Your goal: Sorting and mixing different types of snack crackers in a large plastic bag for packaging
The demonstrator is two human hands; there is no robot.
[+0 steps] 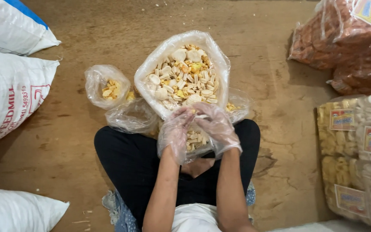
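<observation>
A large clear plastic bag (151, 64) of mixed pale and yellow crackers stands open on the floor in front of my crossed legs. Both hands wear thin clear plastic gloves. My left hand (176, 131) and my right hand (217, 125) meet at the bag's near rim, fingers closed around the neck of a small clear bag of crackers (195, 140) that rests in my lap. The small bag's lower part is partly hidden by my wrists.
A small open bag with a few yellow pieces (107, 86) and crumpled clear bags (132, 117) lie left of the big bag. White woven sacks (9, 90) line the left side. Packed snack bags (357, 141) and orange-brown ones (344, 47) are stacked right.
</observation>
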